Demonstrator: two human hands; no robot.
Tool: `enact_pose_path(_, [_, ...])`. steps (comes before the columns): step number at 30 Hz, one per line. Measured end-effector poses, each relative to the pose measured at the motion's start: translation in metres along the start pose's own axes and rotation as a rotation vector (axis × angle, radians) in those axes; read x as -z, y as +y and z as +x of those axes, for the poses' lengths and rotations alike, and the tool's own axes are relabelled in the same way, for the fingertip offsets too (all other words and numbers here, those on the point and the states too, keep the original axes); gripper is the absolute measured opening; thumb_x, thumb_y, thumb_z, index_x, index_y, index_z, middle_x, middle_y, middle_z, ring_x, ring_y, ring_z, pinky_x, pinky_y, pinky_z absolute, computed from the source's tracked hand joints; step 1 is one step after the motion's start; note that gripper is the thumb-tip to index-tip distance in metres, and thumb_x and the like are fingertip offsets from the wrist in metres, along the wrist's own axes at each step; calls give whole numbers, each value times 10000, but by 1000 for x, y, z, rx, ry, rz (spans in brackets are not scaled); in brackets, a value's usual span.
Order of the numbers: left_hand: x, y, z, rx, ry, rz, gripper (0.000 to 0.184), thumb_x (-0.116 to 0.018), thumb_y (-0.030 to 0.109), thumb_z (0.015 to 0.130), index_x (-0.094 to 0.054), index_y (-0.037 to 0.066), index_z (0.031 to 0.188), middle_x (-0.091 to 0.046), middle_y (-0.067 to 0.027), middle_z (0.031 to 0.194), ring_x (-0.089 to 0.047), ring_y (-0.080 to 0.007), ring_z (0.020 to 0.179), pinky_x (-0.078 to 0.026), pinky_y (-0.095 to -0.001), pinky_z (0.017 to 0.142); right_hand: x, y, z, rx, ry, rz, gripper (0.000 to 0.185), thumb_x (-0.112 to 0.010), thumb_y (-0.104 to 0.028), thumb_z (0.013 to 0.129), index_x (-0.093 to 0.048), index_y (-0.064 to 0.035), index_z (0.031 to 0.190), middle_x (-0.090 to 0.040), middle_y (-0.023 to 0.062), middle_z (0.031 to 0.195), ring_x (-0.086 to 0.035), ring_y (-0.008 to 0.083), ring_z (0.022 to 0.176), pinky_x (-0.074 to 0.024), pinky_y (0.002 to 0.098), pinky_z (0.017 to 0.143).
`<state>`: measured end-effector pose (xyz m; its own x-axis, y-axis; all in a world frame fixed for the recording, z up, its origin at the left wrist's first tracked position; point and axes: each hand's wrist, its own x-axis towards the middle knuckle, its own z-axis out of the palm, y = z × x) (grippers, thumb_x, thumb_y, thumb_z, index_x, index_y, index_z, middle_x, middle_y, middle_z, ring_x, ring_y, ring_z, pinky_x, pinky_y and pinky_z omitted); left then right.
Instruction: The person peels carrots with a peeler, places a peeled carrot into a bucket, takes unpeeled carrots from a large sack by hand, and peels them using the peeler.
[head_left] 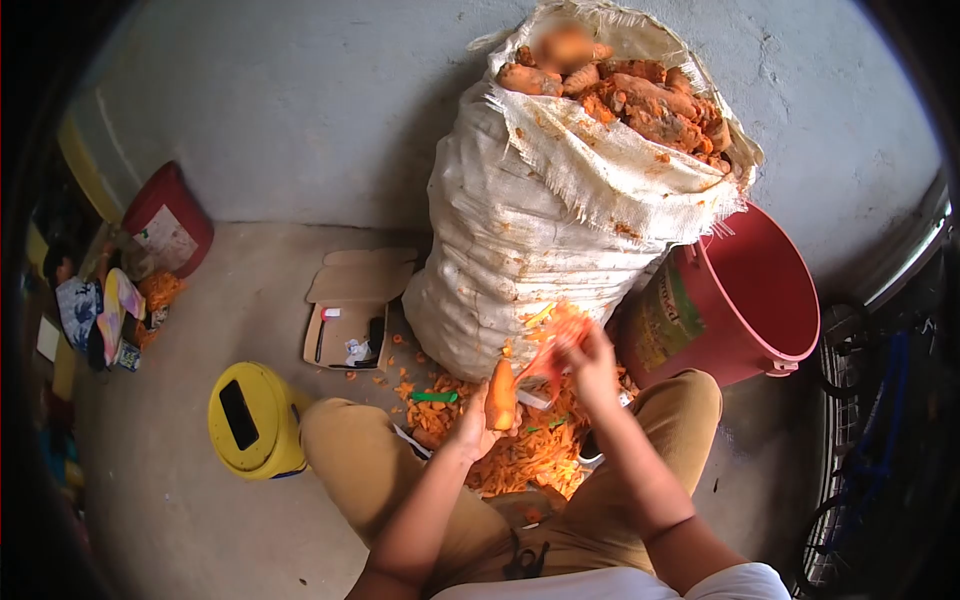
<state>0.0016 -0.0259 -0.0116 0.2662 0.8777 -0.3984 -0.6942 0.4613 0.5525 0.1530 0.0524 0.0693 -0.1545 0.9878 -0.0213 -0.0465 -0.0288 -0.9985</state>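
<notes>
My left hand (474,428) is wrapped round the lower part of an orange carrot (500,390), which points upward and looks partly peeled. To its right, my right hand (594,372) is closed on a pinkish-red tool (556,352), smeared by motion, whose kind does not show. The tool is close to the carrot; whether they touch I cannot tell. Beneath both hands, between my knees, lies a heap of orange peelings (530,460). A green strip-like object (433,397) rests at the heap's left edge.
A tall white woven sack (500,230) of rough carrots (655,105) stands ahead against the wall. Right of it leans a red bucket (690,300). An open cardboard box (345,310) holds small items. At left, a phone (238,414) lies on a yellow lidded bucket (250,455).
</notes>
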Motion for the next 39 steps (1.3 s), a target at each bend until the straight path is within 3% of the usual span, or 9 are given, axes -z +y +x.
enact_pose_path(5, [-11, 2, -4, 12, 21, -105, 454, -255, 474, 861, -494, 128, 1033, -568, -30, 849, -528, -166, 672, -386, -287, 499, -34, 39, -23, 126, -60, -123, 250, -500, -30, 825, -397, 20, 1048, -538, 74, 906, -519, 116, 807, -442, 249, 710])
enact_pose_path(8, [-2, -3, 1, 3, -30, -90, 462, -253, 469, 865, -497, 103, 1006, -564, -43, 824, -518, -164, 669, -381, -279, 502, -33, 44, -20, 175, 54, -166, 210, -540, -62, 785, -440, 37, 942, -578, 185, 810, -566, 225, 732, -441, 316, 653])
enact_pose_path(13, [-1, -5, -3, 17, -155, 10, 515, -240, 479, 871, -480, 28, 939, -537, -90, 753, -468, -181, 601, -355, -274, 516, 10, 18, 26, 94, 408, 142, 200, -479, -63, 835, -424, 0, 1017, -524, 35, 761, -503, 88, 621, -454, 218, 551])
enact_pose_path(17, [-7, -2, -5, 11, -104, -93, 487, -243, 466, 873, -485, 51, 952, -537, -77, 758, -471, -177, 573, -351, -274, 505, -4, -8, -1, 3, 72, 70, 156, -467, -56, 839, -422, 18, 968, -540, 64, 787, -527, 113, 639, -477, 248, 541])
enact_pose_path(20, [-13, -1, -5, -15, -76, -96, 393, -276, 425, 871, -498, 124, 993, -555, -33, 804, -523, -166, 639, -370, -272, 481, -27, 30, -24, 194, -49, -74, 207, -520, -92, 820, -427, 13, 972, -561, 103, 828, -549, 151, 710, -457, 264, 636])
enact_pose_path(23, [-5, -8, -3, 16, -49, -115, 391, -299, 440, 867, -502, 134, 1001, -574, -32, 846, -527, -149, 621, -388, -272, 480, -28, 32, -22, 229, -14, -231, 225, -519, -93, 818, -430, 23, 989, -564, 119, 838, -549, 150, 733, -455, 263, 642])
enact_pose_path(26, [-3, -5, -7, 45, -144, -80, 421, -299, 429, 865, -492, 67, 962, -539, -62, 780, -507, -163, 611, -362, -271, 486, -17, 24, 2, 30, 153, 131, 216, -484, -80, 833, -434, 15, 1020, -564, 95, 824, -548, 123, 697, -469, 244, 561])
enact_pose_path(29, [-16, -1, -13, 110, -111, -95, 486, -289, 465, 860, -480, 24, 928, -500, -89, 705, -467, -161, 569, -334, -268, 487, 13, 25, 35, 201, 301, 105, 187, -468, -75, 842, -415, 11, 999, -535, 64, 815, -525, 106, 638, -458, 222, 527])
enact_pose_path(39, [-15, 0, 1, 41, -74, -210, 421, -420, 436, 832, -501, 95, 1065, -578, -61, 948, -568, -188, 791, -475, -328, 595, -23, 31, -23, 194, 2, -82, 215, -524, -83, 808, -428, 24, 968, -565, 138, 812, -551, 186, 726, -442, 297, 657])
